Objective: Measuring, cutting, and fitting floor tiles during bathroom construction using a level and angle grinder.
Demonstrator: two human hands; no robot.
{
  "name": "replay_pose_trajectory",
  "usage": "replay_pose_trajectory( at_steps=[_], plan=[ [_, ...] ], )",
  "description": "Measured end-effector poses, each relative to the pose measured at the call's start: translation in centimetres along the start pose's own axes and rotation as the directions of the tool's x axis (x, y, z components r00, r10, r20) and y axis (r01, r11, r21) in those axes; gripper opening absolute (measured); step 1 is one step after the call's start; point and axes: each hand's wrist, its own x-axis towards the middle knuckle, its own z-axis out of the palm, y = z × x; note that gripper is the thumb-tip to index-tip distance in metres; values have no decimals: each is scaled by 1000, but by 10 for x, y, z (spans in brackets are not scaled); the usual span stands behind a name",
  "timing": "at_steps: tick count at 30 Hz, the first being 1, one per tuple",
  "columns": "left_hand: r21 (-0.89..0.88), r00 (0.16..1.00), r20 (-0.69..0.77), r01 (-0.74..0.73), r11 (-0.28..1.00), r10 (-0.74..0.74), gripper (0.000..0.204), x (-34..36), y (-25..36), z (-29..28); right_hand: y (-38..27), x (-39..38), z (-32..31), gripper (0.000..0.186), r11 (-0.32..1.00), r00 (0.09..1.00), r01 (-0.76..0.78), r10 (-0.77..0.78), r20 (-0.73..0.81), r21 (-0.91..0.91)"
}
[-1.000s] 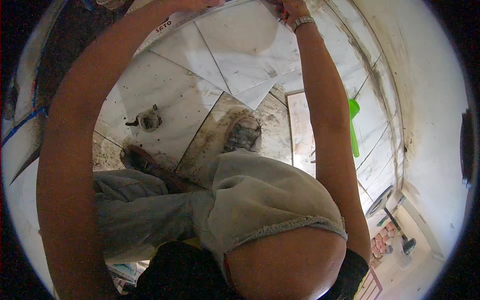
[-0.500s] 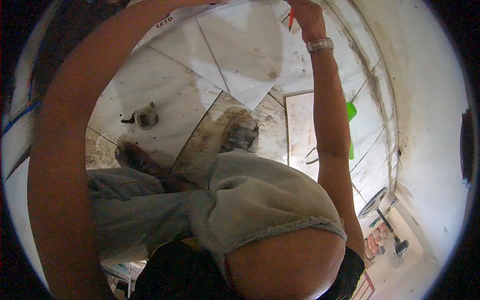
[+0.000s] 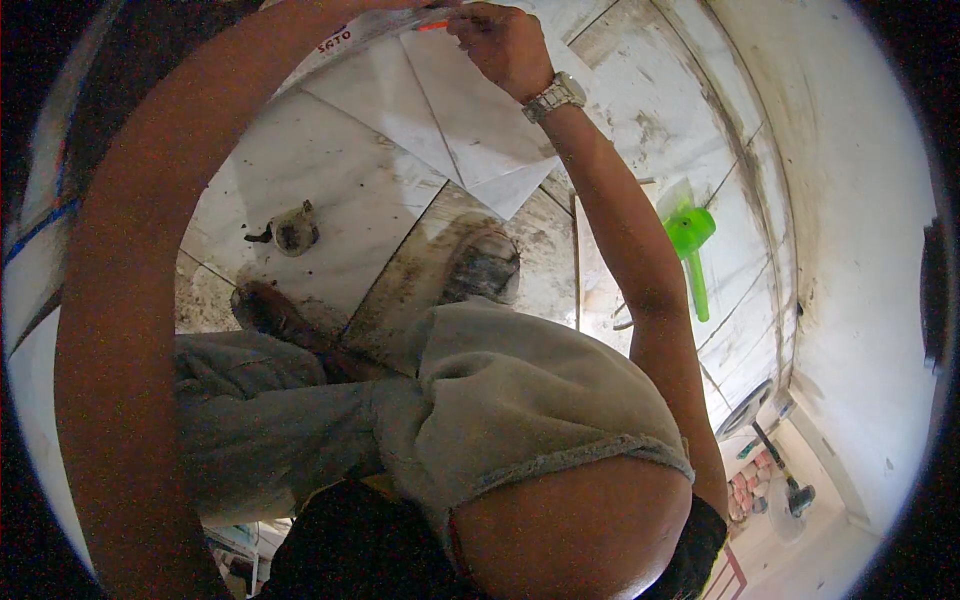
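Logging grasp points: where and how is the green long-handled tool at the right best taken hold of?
I'd grip the green long-handled tool around the middle of its handle, coming from the picture's right. The handle looks slim and straight, reaching toward the lower edge from a wider head, and the right forearm appears close on its left.

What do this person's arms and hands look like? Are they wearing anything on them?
The right arm comes out of a black sleeve and is bare below it. Around its wrist is a silvery watch with a linked metal band. The right hand wears no glove. The left arm is bare where it shows; the left hand is mostly cut off.
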Motion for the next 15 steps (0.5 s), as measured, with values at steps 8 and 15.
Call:
replay_pose_trajectory(
  at_steps=[8, 15],
  plan=[
    [-934, 941, 220, 279, 222, -258, 48, -5, -15, 15, -2, 19, -8, 16, 984, 995, 49, -33, 94, -171],
    [-29, 999, -41, 1, 1000, -3, 44, -5, 10, -2, -9, 10, 3, 22, 995, 996, 69, -64, 64, -68]
  ],
)
